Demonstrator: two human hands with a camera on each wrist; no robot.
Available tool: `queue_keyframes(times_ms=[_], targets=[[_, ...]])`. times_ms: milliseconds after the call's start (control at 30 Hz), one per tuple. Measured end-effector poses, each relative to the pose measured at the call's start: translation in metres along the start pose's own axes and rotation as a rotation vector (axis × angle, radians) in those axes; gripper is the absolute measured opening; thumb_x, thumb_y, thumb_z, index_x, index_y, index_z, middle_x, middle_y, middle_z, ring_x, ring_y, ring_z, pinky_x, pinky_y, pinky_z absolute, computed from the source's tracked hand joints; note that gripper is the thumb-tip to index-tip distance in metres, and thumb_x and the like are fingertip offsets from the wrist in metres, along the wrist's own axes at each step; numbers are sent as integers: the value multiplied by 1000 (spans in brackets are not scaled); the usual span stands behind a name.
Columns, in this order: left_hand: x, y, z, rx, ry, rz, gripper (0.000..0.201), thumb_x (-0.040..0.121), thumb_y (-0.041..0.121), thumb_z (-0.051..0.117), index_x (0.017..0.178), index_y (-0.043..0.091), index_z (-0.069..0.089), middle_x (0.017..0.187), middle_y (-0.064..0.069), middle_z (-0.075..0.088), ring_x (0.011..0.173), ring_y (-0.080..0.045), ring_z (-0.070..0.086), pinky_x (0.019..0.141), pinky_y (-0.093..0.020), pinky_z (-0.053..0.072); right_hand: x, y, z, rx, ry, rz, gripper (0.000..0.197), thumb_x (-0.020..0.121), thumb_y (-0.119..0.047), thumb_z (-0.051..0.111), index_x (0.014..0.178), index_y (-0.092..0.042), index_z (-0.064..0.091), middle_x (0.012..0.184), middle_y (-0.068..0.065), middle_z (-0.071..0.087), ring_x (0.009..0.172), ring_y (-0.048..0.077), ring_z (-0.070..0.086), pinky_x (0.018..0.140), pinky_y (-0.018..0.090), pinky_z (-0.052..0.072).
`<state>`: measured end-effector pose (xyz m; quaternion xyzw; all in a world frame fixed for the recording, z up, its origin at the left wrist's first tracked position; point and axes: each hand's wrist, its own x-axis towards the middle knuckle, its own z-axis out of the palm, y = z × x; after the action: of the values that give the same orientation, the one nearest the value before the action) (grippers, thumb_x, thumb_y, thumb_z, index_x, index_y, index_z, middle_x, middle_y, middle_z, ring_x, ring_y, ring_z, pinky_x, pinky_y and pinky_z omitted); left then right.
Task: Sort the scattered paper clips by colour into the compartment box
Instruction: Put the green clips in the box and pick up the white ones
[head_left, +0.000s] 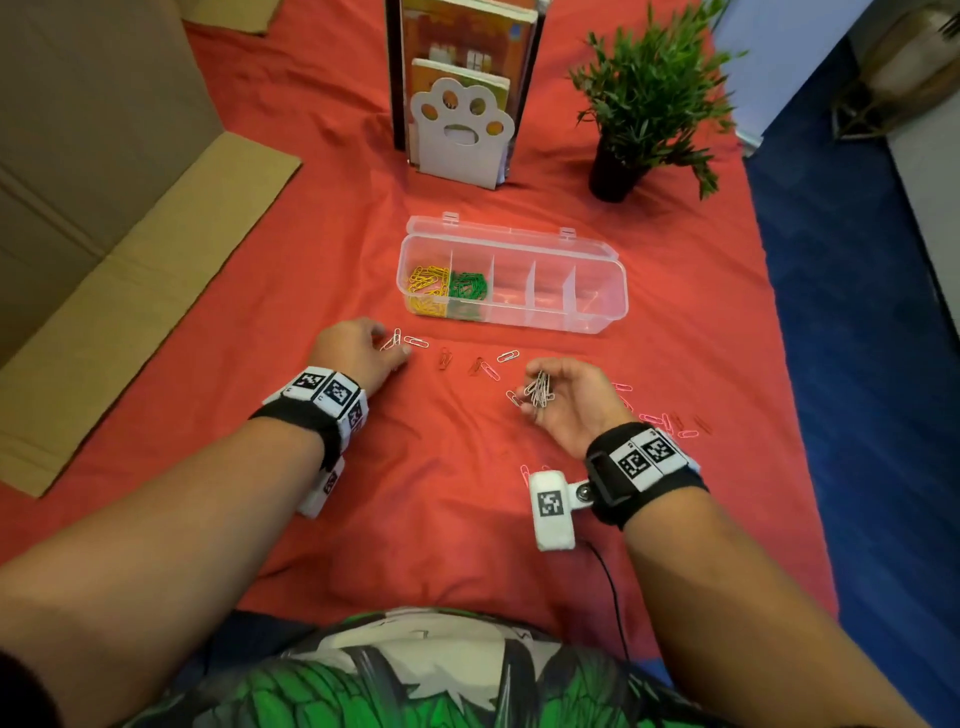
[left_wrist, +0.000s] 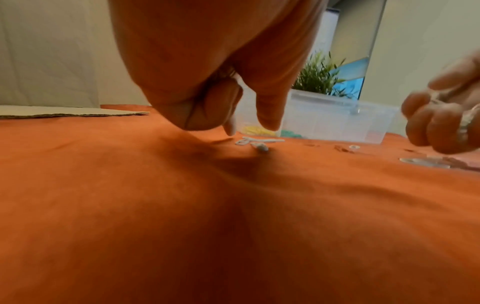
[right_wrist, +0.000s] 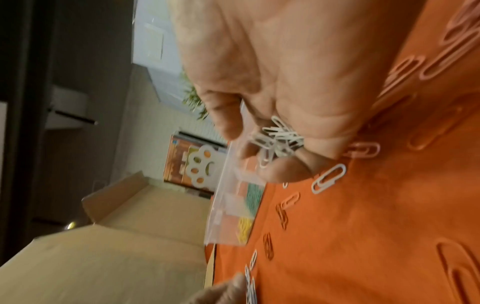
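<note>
An orange cloth (head_left: 467, 493) covered the surface. On it sat the clear compartment box (head_left: 597, 291), lid open, yellow clips (head_left: 427, 283) in its leftmost cell, green clips (head_left: 469, 286) in the next. The right hand (head_left: 571, 402) was curled round a bunch of white clips (head_left: 540, 388). The left hand (head_left: 358, 353) reached down over two white clips (head_left: 405, 340) on the cloth, fingertips seemingly just touching one, grip unclear. Red and pink clips (head_left: 670, 422) lay scattered to the right.

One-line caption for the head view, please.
Right hand holds white clips; left hand reaches for more beside the compartment box.
</note>
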<state>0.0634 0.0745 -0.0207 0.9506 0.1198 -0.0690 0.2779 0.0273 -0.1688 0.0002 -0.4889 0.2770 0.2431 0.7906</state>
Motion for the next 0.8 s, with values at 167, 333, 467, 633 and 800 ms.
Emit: queue_keyframes(times_ms=[167, 333, 467, 633, 800], targets=[[2, 2, 6, 93, -16, 32, 26, 81, 31, 65, 92, 8, 65, 100, -18, 68, 97, -35, 61, 80, -36, 46, 4, 3, -5, -515, 195, -53, 14, 83, -15, 50, 69, -18, 50, 62, 0, 42, 48, 14, 37, 47, 24, 29], [-5, 9, 6, 73, -54, -4, 23, 88, 26, 55, 91, 4, 65, 100, -21, 67, 97, -37, 60, 78, -37, 44, 9, 18, 3, -1522, 227, -359, 15, 83, -14, 50, 95, -9, 56, 100, 11, 57, 92, 28, 56, 81, 31, 43], [-13, 5, 3, -163, -101, -76, 23, 89, 27, 55, 94, 6, 63, 89, -15, 64, 81, -30, 60, 73, -33, 43, 14, 27, 8, -1750, 176, -528, 31, 80, -5, 47, 111, -4, 47, 109, 17, 52, 100, 36, 55, 87, 39, 46], [-28, 3, 3, -934, -290, -338, 17, 93, 14, 50, 77, 20, 50, 69, 1, 47, 55, -7, 42, 43, -15, 41, 15, 25, 16, -1943, 189, -540, 36, 83, 1, 37, 119, -1, 44, 116, 19, 48, 101, 37, 52, 83, 44, 47], [-37, 8, -3, -1237, -378, -357, 16, 93, 8, 48, 79, 16, 50, 76, -3, 54, 59, -5, 54, 51, -12, 50, 20, 22, 15, -1848, 156, -413, 31, 87, -5, 36, 117, -1, 45, 119, 19, 45, 106, 37, 50, 88, 43, 43]])
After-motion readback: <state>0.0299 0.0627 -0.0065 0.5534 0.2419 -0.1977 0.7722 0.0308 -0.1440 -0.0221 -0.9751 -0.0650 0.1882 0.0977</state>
